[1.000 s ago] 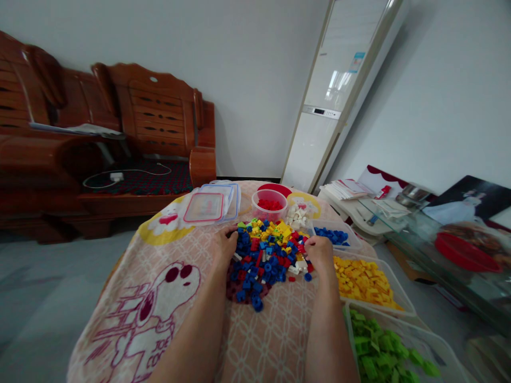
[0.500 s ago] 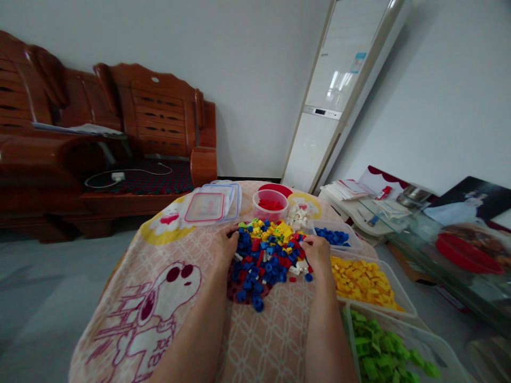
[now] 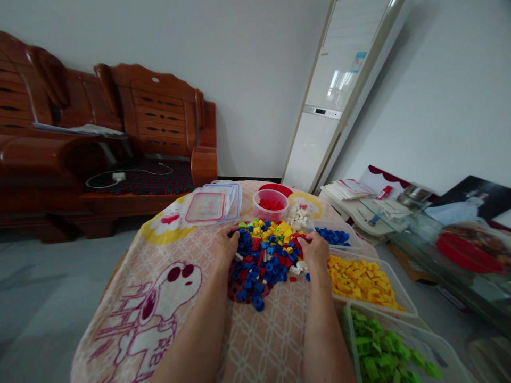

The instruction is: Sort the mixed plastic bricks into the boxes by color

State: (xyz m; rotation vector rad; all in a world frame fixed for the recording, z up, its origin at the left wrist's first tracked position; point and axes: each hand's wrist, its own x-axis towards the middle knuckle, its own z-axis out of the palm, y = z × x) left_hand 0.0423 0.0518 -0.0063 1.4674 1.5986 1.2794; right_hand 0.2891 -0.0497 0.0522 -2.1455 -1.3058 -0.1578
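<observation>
A heap of mixed blue, red, yellow and white bricks (image 3: 268,251) lies on a pink cartoon-print cloth (image 3: 159,298). My left hand (image 3: 225,246) rests at the heap's left edge, fingers curled against the bricks. My right hand (image 3: 315,250) presses the heap's right edge, fingers bent into the pieces; what they hold, if anything, is hidden. A round tub of red bricks (image 3: 270,204) stands behind the heap, with loose white bricks (image 3: 298,214) beside it.
Clear trays along the right hold blue bricks (image 3: 334,235), yellow bricks (image 3: 361,279) and green bricks (image 3: 381,354). Stacked lids (image 3: 211,205) lie at the back left. A wooden sofa (image 3: 99,138) stands behind, a tall white air conditioner (image 3: 331,96) and a cluttered glass table (image 3: 439,229) to the right.
My right hand has slid slightly left, pushing further into the heap. The left hand has barely moved.
</observation>
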